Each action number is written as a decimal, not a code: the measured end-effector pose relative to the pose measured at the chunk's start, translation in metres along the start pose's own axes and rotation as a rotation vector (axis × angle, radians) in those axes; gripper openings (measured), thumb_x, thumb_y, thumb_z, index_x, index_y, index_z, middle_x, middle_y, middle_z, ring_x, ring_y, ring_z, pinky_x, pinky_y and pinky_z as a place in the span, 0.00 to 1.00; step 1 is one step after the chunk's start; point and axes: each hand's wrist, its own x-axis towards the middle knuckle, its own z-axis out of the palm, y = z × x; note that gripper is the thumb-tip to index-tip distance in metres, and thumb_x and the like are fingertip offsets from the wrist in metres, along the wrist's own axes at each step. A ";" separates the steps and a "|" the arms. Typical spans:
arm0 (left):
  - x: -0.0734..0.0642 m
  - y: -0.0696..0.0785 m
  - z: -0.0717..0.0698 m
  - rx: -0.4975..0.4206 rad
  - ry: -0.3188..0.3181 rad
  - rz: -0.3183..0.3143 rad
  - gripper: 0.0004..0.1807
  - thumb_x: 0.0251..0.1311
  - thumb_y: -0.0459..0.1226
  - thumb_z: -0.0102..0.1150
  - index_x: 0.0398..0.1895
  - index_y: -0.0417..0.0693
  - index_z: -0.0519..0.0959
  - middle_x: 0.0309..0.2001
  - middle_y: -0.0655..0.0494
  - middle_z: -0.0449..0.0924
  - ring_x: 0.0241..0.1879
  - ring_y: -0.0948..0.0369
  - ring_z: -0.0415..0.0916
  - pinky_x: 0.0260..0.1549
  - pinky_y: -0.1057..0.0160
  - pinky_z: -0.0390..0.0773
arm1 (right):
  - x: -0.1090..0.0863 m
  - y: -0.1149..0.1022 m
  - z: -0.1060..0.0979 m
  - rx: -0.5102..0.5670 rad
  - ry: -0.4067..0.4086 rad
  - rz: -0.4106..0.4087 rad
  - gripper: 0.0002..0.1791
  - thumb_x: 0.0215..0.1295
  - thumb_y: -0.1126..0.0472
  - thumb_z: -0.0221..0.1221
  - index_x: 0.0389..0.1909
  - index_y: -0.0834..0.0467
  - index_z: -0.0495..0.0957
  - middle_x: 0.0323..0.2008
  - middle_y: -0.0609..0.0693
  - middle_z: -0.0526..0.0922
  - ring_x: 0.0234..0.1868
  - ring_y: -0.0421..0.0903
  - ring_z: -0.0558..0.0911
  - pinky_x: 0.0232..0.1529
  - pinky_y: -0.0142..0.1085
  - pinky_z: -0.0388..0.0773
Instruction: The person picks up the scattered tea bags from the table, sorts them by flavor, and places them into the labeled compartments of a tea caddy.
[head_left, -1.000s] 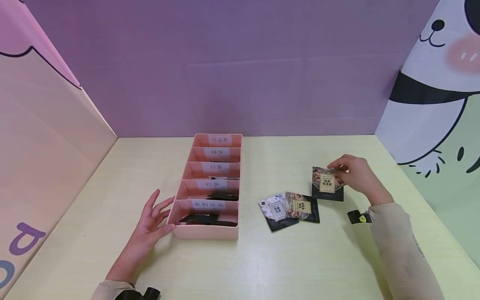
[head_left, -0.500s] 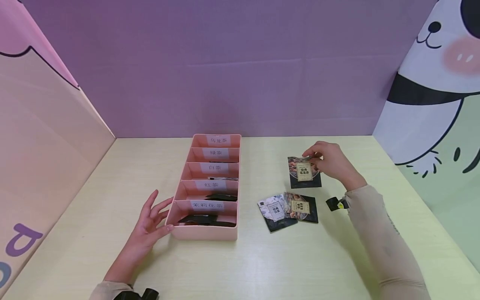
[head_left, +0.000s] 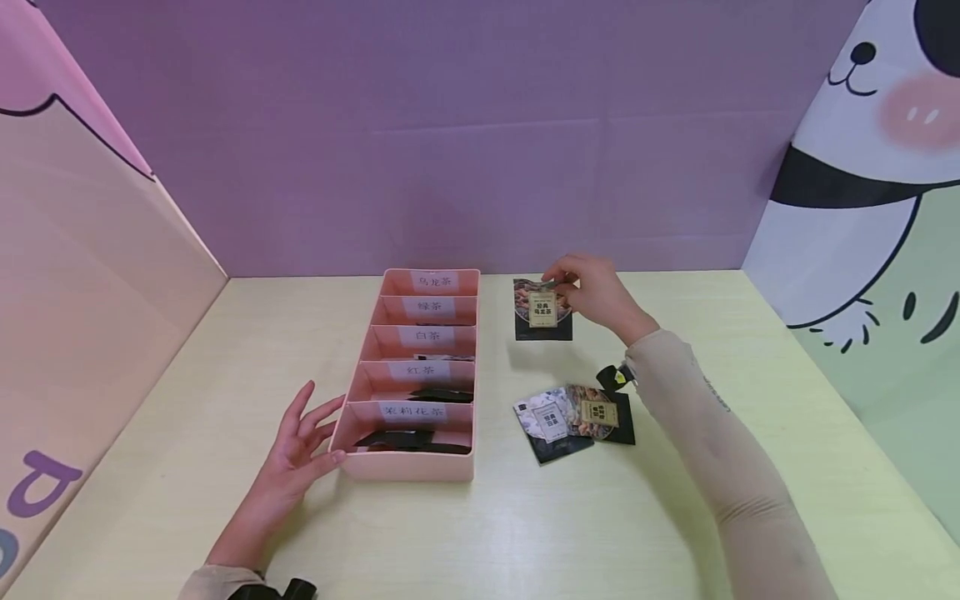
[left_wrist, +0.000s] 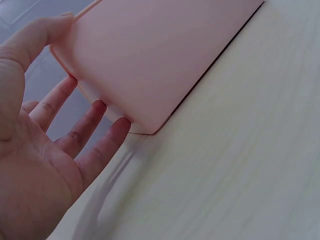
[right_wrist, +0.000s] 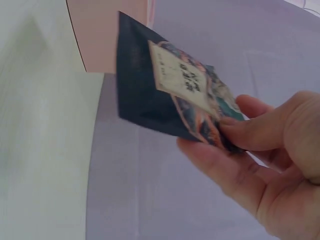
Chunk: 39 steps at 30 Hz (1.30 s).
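Observation:
My right hand (head_left: pixel 600 292) pinches a dark tea bag sachet (head_left: pixel 543 310) by its top right corner, above the table and just right of the box's far end. In the right wrist view the sachet (right_wrist: pixel 145 80) is held between thumb and fingers, its cream label showing. The pink divided box (head_left: pixel 378 467) has labelled compartments in a row; dark sachets (head_left: pixel 405 439) lie in the nearest one. With straight, spread fingers my left hand (head_left: pixel 296 454) touches the box's near left corner. Its fingertips meet the pink wall (left_wrist: pixel 135 65) in the left wrist view.
Two more sachets lie on the table right of the box: one with a white label (head_left: pixel 553 423), overlapped by one with a yellowish label (head_left: pixel 602 414). A purple backdrop (head_left: pixel 480 150) rises behind the table, with printed panels (head_left: pixel 862 192) at the sides.
My right hand has carried the sachet left and away from me, from beyond the two lying sachets to beside the box's far end. The left hand stays at the box.

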 end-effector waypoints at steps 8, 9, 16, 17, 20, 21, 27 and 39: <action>0.000 0.001 0.000 -0.001 0.004 -0.006 0.52 0.62 0.15 0.49 0.80 0.60 0.40 0.68 0.67 0.68 0.61 0.69 0.70 0.52 0.71 0.75 | 0.030 -0.009 0.020 0.017 0.079 -0.030 0.12 0.66 0.77 0.55 0.45 0.65 0.84 0.43 0.59 0.81 0.46 0.56 0.82 0.39 0.46 0.81; 0.000 0.001 0.000 -0.004 0.002 -0.003 0.52 0.62 0.15 0.49 0.80 0.60 0.40 0.68 0.67 0.68 0.61 0.68 0.70 0.52 0.71 0.75 | 0.033 -0.011 0.022 0.011 0.093 -0.045 0.12 0.66 0.77 0.56 0.44 0.65 0.84 0.43 0.59 0.82 0.46 0.56 0.82 0.42 0.46 0.80; -0.001 0.000 -0.001 -0.047 -0.018 0.035 0.53 0.61 0.13 0.49 0.80 0.59 0.40 0.68 0.65 0.68 0.61 0.67 0.71 0.52 0.70 0.76 | 0.056 -0.020 0.035 0.045 0.195 -0.115 0.11 0.65 0.76 0.56 0.43 0.65 0.84 0.41 0.59 0.82 0.45 0.56 0.82 0.47 0.48 0.77; -0.001 0.000 -0.001 -0.057 -0.021 0.043 0.53 0.60 0.13 0.49 0.80 0.59 0.40 0.68 0.64 0.68 0.61 0.66 0.71 0.52 0.70 0.76 | 0.059 -0.021 0.037 0.050 0.207 -0.119 0.11 0.65 0.76 0.56 0.43 0.65 0.84 0.40 0.58 0.82 0.45 0.56 0.82 0.47 0.47 0.77; -0.001 0.000 -0.001 -0.080 -0.030 0.066 0.54 0.58 0.11 0.47 0.80 0.58 0.40 0.69 0.62 0.68 0.62 0.65 0.71 0.52 0.68 0.77 | 0.068 -0.022 0.043 0.081 0.235 -0.130 0.10 0.66 0.76 0.56 0.42 0.66 0.84 0.40 0.59 0.82 0.44 0.55 0.82 0.47 0.45 0.78; -0.002 0.000 -0.001 -0.086 -0.032 0.072 0.55 0.57 0.10 0.47 0.80 0.58 0.41 0.69 0.62 0.68 0.62 0.65 0.71 0.52 0.68 0.77 | 0.071 -0.023 0.045 0.094 0.245 -0.134 0.10 0.66 0.76 0.56 0.41 0.67 0.84 0.40 0.59 0.82 0.44 0.55 0.82 0.47 0.45 0.78; -0.001 0.000 0.000 -0.113 -0.039 0.087 0.55 0.56 0.10 0.48 0.81 0.58 0.41 0.69 0.61 0.67 0.63 0.64 0.70 0.51 0.66 0.78 | 0.082 -0.030 0.058 0.136 0.301 -0.137 0.08 0.66 0.76 0.57 0.40 0.68 0.84 0.39 0.60 0.81 0.43 0.54 0.80 0.46 0.41 0.79; -0.002 0.002 0.001 -0.111 -0.033 0.081 0.56 0.56 0.09 0.47 0.81 0.59 0.41 0.69 0.61 0.68 0.62 0.63 0.70 0.51 0.66 0.78 | 0.086 -0.029 0.092 0.060 0.263 -0.240 0.09 0.70 0.75 0.54 0.42 0.67 0.83 0.40 0.59 0.78 0.41 0.53 0.78 0.42 0.38 0.77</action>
